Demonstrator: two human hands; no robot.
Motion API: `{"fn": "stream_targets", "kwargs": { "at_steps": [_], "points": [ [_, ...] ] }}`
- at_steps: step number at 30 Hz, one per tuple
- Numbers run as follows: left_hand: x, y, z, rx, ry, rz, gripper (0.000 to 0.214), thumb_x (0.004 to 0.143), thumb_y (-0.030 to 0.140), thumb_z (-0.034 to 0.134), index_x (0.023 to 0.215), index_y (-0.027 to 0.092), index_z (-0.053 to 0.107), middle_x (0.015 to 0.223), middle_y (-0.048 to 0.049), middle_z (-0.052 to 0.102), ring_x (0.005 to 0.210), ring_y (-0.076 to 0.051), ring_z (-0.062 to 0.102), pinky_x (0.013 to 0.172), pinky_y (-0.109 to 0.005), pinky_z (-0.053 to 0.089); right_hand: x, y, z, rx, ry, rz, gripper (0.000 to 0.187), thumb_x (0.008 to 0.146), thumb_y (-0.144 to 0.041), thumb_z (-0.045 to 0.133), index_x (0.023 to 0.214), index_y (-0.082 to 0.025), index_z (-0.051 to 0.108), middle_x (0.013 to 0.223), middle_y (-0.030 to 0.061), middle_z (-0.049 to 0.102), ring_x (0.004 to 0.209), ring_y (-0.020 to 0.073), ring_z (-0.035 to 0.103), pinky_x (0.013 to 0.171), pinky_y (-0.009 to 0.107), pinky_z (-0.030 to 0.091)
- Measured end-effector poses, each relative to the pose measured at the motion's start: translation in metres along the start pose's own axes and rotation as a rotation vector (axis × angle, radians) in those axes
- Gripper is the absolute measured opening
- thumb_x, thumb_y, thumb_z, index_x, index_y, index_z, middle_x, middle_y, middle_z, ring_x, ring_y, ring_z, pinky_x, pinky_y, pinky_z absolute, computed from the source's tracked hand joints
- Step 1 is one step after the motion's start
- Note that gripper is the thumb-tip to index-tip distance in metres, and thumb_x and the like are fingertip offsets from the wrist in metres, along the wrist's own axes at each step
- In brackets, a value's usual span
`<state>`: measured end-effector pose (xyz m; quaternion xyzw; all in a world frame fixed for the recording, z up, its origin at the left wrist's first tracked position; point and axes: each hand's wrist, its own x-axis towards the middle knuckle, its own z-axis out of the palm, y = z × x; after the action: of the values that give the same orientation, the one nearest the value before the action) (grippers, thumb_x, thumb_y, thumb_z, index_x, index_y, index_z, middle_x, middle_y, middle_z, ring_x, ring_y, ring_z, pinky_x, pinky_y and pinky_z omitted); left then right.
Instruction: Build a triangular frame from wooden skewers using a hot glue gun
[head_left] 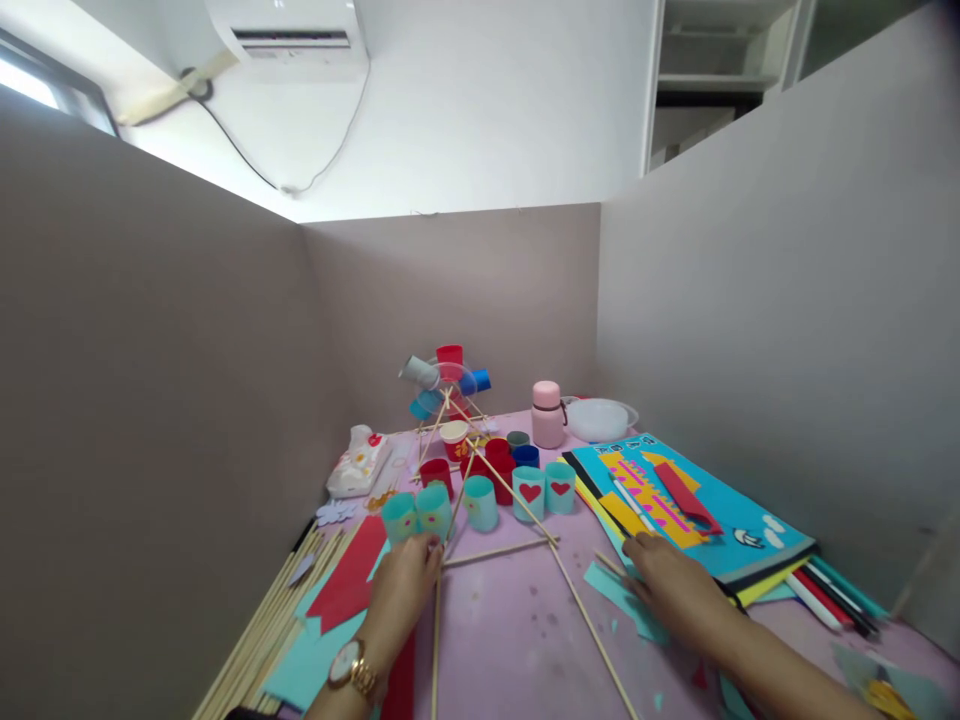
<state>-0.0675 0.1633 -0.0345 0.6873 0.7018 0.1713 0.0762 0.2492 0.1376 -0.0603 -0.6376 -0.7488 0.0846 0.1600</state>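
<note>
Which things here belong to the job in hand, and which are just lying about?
Likely part of the job:
stick frame at the left hand
short stick by the right hand
loose sticks
heart cups
red paper

Probably just lying about:
pink bottle
white packet
white bowl

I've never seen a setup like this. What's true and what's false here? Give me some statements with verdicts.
1. Two pale blue cups bear red hearts. True.
2. The watch is on the right wrist. False: it is on the left.
3. The pink bottle stands on the table. True.
4. The right hand grips that bottle. False: it seems to hold a short stick.
5. The blue booklet lies on the table's right side. True.
</note>
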Motion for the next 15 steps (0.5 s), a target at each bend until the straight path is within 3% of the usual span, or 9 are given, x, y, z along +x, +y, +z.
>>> {"fn": "stream_targets", "kwargs": {
  "at_steps": [3, 7, 15],
  "points": [
    [0.003, -0.001, 0.007, 0.047, -0.010, 0.001, 0.024, 0.087, 0.025, 0.044, 0.091, 0.015, 0.066, 0.087, -0.0076, 0.072, 0.083, -0.020, 0.065, 0.071, -0.032, 0.043, 0.016, -0.017, -0.002, 0.011, 0.027, -0.051, 0.024, 0.083, -0.015, 0.043, 0.092, -0.014, 0.065, 0.103, 0.0161, 0.063, 0.102, 0.0302, 0.054, 0.078, 0.035, 0.039],
    [0.008, -0.002, 0.013, 0.061, -0.010, -0.001, 0.027, 0.087, 0.025, 0.042, 0.092, 0.017, 0.068, 0.091, -0.0105, 0.073, 0.087, -0.023, 0.066, 0.068, -0.028, 0.040, 0.049, -0.041, 0.006, 0.099, 0.030, -0.082, 0.027, 0.086, -0.024, 0.042, 0.101, -0.021, 0.065, 0.098, 0.0068, 0.069, 0.093, 0.0205, 0.062, 0.074, 0.027, 0.040],
    [0.017, -0.009, 0.024, 0.016, -0.022, 0.043, 0.029, 0.086, 0.026, 0.040, 0.092, 0.019, 0.068, 0.091, -0.0076, 0.073, 0.086, -0.023, 0.066, 0.065, -0.026, 0.039, 0.089, -0.055, 0.031, 0.186, 0.014, -0.062, 0.023, 0.082, -0.021, 0.047, 0.086, -0.020, 0.069, 0.088, 0.0064, 0.073, 0.085, 0.0200, 0.064, 0.065, 0.025, 0.036]
  ]
}}
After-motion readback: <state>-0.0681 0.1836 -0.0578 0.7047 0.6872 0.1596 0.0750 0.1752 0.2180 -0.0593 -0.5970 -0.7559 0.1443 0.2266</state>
